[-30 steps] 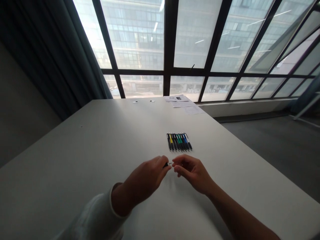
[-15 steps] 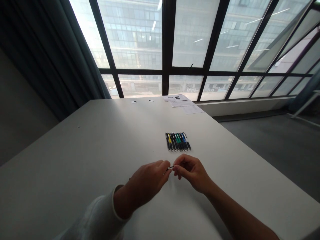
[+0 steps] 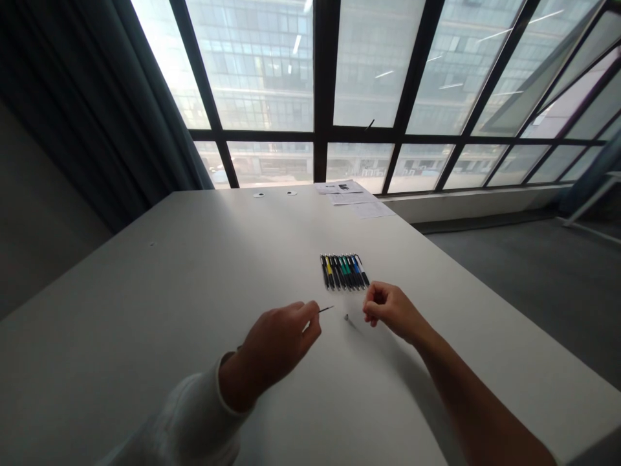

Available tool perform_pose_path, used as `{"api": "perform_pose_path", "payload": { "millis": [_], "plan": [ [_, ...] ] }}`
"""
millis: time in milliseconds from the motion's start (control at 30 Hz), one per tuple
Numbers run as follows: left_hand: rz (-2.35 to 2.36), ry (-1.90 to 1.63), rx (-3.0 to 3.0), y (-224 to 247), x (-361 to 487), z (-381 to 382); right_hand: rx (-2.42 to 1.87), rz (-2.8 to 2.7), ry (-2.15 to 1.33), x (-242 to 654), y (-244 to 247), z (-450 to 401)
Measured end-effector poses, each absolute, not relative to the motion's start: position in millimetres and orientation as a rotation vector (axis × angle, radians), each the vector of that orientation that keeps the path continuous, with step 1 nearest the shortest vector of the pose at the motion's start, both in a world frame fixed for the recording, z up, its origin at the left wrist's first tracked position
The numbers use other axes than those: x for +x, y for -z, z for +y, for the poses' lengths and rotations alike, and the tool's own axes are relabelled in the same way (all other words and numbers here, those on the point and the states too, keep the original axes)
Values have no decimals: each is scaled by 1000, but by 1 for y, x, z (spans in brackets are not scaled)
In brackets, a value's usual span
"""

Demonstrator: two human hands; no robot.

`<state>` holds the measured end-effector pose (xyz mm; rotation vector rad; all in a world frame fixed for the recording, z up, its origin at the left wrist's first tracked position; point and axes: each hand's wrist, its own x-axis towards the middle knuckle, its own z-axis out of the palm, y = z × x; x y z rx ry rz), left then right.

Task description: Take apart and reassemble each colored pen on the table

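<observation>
A row of several pens (image 3: 343, 272), black with yellow, green, blue and white parts, lies side by side on the white table (image 3: 194, 285). My left hand (image 3: 284, 340) pinches a thin dark refill (image 3: 326, 309), its tip pointing right. Between my hands a small metallic piece (image 3: 346, 317) shows just above or on the table; which one is unclear. Near the lower right corner of the pens is my right hand (image 3: 392, 310), its fingers curled together. Whatever it may hold is hidden.
Printed papers (image 3: 359, 199) lie at the far right of the table. Two small white round pieces (image 3: 259, 195) sit by the far edge. Behind are windows and a dark curtain (image 3: 101, 110) at the left.
My hands have moved apart, the right one up and to the right. The thin refill now sticks out from my left fingers alone, and the small metallic piece has come into view.
</observation>
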<state>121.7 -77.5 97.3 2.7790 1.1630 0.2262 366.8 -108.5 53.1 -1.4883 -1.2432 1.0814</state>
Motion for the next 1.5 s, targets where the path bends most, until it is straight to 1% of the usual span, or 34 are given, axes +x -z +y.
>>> {"api": "perform_pose_path", "payload": {
  "millis": [100,167,267,467,667,933,1133,1500],
  "plan": [
    [1186,-206,2790,-98,122,-77,-1866,-1451,-930,368,-42,-103],
    [1196,-186,2799,-98,122,-77,-2009,-1578,-778,365,-33,-99],
    [1203,-149,2812,-100,122,-78,-2089,-1639,-631,359,-24,-95],
    [1212,-131,2828,-99,122,-77,-2163,-1698,-494,352,-16,-94],
    [1212,-142,2824,-97,121,-77,-2155,-1762,-466,348,-16,-95],
    [1228,-121,2825,-99,122,-76,-2140,-1742,-517,369,-37,-101],
    [1227,-148,2833,-97,121,-76,-2119,-1809,-557,363,-27,-101],
    [1237,-141,2825,-95,122,-75,-2129,-1835,-493,354,-22,-101]
  ]
}}
